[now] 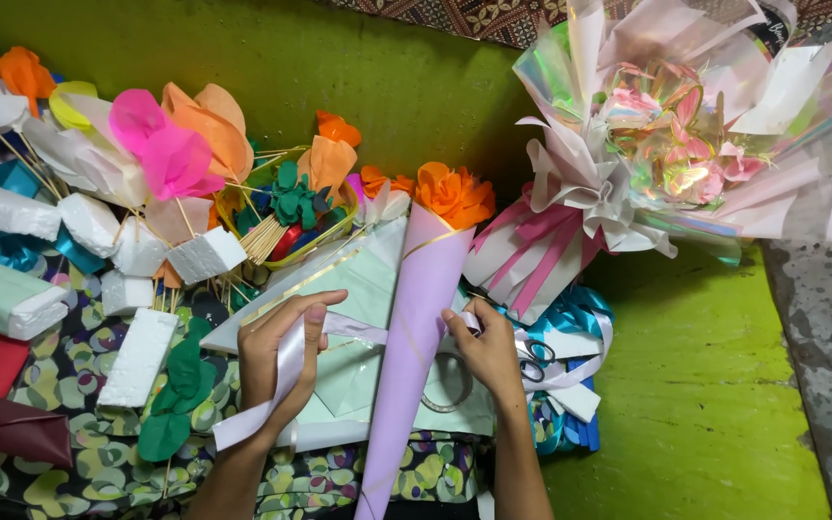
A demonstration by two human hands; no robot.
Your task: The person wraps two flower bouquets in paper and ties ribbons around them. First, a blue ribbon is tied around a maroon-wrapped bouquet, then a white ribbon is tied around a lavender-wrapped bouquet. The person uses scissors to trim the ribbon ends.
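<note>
A lilac paper cone (416, 327) is laid at the centre of the frame, its point cut off by the lower edge and its wide mouth filled by an orange paper flower (455, 193). A pale ribbon (286, 371) is passed across the cone; where it runs behind or over the paper cannot be told. The left hand (281, 351) is closed on the ribbon just left of the cone, thumb over the band, and the loose end is seen trailing to the lower left. The right hand (483, 347) is set against the cone's right edge with fingers curled together on the ribbon's other end (the fingertips are partly hidden by the paper). Under the cone, mint green sheets (358, 289) are spread, and a tape ring (450, 385) is half covered by the right wrist. Scissors (534, 358) are lying just right of that hand, partly buried in white and blue ribbon. In the upper right a wrapped bouquet (666, 135) in iridescent film is cropped by the frame. To the left, white foam blocks (137, 356), paper flowers on sticks (170, 144) and green paper leaves (180, 385) are scattered over a patterned cloth (69, 366). A yellow basket (296, 207) is mostly hidden by its contents.
</note>
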